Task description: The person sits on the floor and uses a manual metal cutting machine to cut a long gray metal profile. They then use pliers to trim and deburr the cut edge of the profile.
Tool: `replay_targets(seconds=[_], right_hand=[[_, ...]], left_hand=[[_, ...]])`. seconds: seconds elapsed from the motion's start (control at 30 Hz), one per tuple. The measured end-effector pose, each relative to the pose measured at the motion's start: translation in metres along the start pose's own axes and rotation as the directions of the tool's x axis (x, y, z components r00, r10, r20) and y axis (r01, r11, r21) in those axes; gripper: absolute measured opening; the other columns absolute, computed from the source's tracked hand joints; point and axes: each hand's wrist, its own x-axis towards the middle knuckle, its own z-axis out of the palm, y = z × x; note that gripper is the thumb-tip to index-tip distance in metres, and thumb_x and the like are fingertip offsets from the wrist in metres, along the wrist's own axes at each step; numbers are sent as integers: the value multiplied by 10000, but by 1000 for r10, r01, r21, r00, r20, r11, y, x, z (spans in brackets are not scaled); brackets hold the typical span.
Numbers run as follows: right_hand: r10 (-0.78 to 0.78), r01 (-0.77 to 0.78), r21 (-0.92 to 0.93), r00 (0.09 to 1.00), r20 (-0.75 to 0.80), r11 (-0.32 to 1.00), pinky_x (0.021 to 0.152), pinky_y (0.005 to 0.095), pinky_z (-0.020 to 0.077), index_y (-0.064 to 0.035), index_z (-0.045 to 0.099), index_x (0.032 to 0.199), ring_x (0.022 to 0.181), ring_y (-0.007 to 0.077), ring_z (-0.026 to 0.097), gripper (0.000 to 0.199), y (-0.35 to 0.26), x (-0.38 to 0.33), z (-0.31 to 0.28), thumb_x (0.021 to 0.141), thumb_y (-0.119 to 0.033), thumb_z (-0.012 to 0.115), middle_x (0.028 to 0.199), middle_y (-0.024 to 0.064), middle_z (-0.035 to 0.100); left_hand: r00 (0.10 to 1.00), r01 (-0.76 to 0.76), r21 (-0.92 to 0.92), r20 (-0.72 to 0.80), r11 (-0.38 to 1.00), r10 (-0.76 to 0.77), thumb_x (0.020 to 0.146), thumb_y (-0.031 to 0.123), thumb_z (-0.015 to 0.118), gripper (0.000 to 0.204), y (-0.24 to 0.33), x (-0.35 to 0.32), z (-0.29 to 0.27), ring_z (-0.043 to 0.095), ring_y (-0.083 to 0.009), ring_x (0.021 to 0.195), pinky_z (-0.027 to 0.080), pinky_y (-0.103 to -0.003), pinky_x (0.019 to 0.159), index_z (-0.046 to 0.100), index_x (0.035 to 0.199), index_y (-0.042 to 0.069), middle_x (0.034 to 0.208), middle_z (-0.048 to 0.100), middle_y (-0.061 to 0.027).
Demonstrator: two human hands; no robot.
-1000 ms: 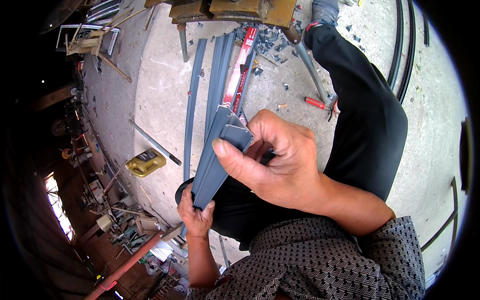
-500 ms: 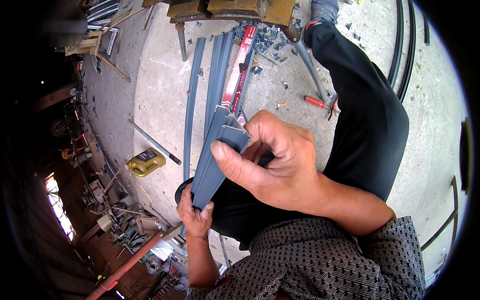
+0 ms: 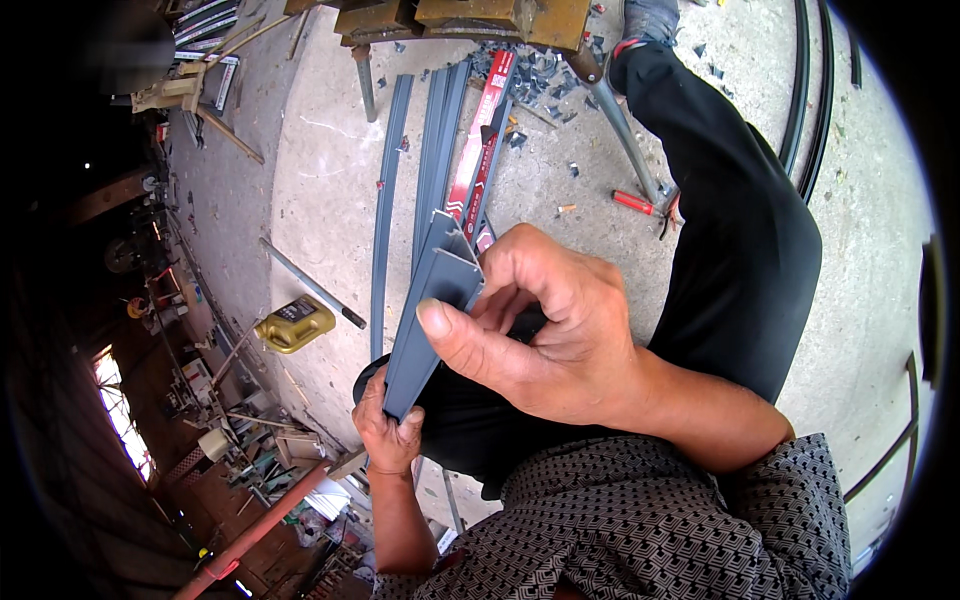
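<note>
A dark grey channel-shaped profile strip slants upward in front of me, its open cut end facing away. My left hand is closed round its lower end, thumb on the near side. Higher up, my right hand grips the strip near the cut end; its thumb lies along the right wall and the other fingers curl behind, partly hidden. Beyond that cut end, several long grey strips lie on the floor beside a strip with red and white film.
A gold jug and a metal rod are on the concrete floor at left. Ahead stands a metal-legged bench with dark scraps beneath. Red-handled pliers lie by my outstretched leg. Long black strips lie far right.
The strip has turned slightly between my hands, so its right wall faces me more and its groove shows less. Both hands keep their hold.
</note>
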Motion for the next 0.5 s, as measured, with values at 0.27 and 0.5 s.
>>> replay_targets(seconds=[0.27,0.5], right_hand=[[23,-24,27,1000,9,999,539,213,512,-51,557,832,598,51,636,333,0,0,-1,922,-190,846,698,27,666],[39,-37,83,999,-19,996,511,252,533,-26,562,818,580,87,661,310,-2,0,3,906,-137,837,675,40,639]], left_hand=[[1000,15,-26,13,1000,-14,890,709,683,837,2,2,-1,735,-361,923,565,-422,829,656,1249,-47,1051,728,-199],[1000,22,-28,17,999,-22,902,696,678,822,11,5,-5,744,-352,947,569,-414,852,663,1254,-47,1075,740,-200]])
